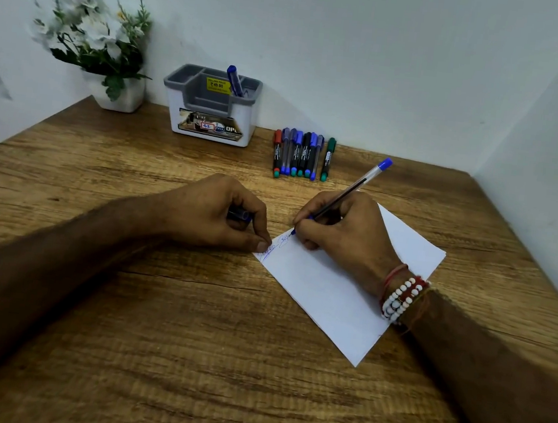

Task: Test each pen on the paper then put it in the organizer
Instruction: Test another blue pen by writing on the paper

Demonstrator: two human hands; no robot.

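The right hand pinches the clear-barrelled blue pen, likely light and stiff, near its tip; the left hand clasps a blue cap.

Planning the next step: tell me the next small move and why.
Probably lift the pen off the paper and push it into the cap held in the left hand. The right hand has the tip on the paper beside blue scribbles, so the ink seems proven; the organizer comes after.
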